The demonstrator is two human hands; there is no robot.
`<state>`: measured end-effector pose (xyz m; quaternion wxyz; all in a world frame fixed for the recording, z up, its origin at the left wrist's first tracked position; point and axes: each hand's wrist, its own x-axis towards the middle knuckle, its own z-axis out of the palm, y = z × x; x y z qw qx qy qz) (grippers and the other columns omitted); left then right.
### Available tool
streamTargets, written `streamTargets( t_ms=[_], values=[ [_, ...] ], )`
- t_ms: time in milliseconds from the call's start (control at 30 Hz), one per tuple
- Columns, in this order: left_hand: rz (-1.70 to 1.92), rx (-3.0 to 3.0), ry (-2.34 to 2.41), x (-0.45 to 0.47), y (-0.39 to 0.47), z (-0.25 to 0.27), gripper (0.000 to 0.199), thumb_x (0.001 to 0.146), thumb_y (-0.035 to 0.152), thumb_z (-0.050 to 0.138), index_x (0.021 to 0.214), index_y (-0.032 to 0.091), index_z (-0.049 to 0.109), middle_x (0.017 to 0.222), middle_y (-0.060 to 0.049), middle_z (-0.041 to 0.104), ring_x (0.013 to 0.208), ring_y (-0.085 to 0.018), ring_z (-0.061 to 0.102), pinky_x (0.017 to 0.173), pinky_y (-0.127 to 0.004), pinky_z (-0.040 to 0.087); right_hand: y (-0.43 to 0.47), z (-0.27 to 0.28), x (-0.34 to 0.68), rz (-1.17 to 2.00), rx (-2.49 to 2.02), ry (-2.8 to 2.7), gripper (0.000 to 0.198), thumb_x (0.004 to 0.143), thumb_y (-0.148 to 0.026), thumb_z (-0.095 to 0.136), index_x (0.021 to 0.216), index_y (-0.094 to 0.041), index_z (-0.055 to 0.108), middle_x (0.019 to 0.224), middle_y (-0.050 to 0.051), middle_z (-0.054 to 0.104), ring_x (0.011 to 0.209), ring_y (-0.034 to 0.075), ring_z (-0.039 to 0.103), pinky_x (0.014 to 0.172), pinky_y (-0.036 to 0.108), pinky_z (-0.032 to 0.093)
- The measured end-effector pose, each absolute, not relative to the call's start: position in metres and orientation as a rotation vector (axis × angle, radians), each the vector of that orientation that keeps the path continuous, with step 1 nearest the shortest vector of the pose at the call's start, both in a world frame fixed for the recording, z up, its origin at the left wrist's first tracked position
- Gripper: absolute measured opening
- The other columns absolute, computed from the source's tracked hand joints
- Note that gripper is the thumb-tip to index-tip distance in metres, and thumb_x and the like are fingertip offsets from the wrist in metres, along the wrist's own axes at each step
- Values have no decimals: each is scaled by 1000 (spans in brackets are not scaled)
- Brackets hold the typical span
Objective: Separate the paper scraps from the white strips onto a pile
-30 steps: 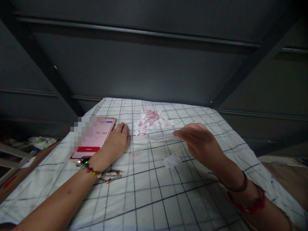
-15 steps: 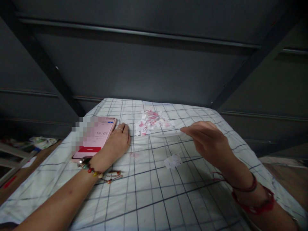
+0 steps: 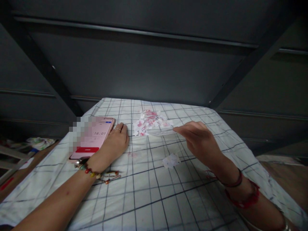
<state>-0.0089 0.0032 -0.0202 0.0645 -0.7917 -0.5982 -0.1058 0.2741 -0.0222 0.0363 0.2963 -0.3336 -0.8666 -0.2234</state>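
Observation:
My right hand [image 3: 201, 139] pinches one end of a thin, clear plastic piece [image 3: 160, 132] between thumb and fingertips. Its far end reaches left to the front edge of a heap of torn paper scraps [image 3: 151, 119], white with pink and red marks. Whether the plastic touches the scraps I cannot tell. My left hand [image 3: 117, 139] lies palm down on the checked cloth with nothing in it, fingers stretched out. Beside it is a phone [image 3: 89, 136] in a pink case, its screen reading 16:01. Nearer to me rests a small cluster of white paper scraps [image 3: 171, 160].
White cloth with dark grid lines [image 3: 144, 192] covers the surface. A dark grey panelled wall [image 3: 149, 67] rises right behind its back edge. A pale slatted frame [image 3: 14, 155] stands low on the left, beside the floor.
My right hand has moved a little left, bringing the clear plastic closer to the front of the scrap heap. My left hand stays in place by the phone. The view has shifted slightly.

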Motion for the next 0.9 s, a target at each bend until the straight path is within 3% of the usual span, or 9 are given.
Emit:
streamTargets(
  t_ms=[300, 567, 900],
  values=[
    [-295, -2353, -1780, -9, 4, -24, 38, 89, 16, 30, 118, 1, 50, 126, -24, 52, 117, -29, 51, 100, -47, 41, -26, 40, 278, -609, -849, -2276, 30, 82, 1, 41, 94, -19, 60, 72, 0, 64, 68, 15, 53, 62, 30, 38],
    [-298, -2372, -1755, -10, 4, -22, 38, 88, 15, 30, 116, 0, 51, 124, -25, 52, 115, -30, 52, 102, -48, 39, -26, 51, 294, -518, -1006, -2403, 37, 74, 4, 37, 85, -20, 64, 66, 0, 62, 63, 15, 54, 61, 29, 41],
    [-314, -2357, -1758, -11, 5, -26, 40, 89, 17, 28, 118, 0, 50, 126, -26, 51, 118, -31, 50, 99, -50, 41, -22, 48, 295, -469, -973, -2357, 36, 77, 2, 38, 87, -20, 65, 69, 1, 64, 66, 16, 57, 62, 31, 44]
  ],
)
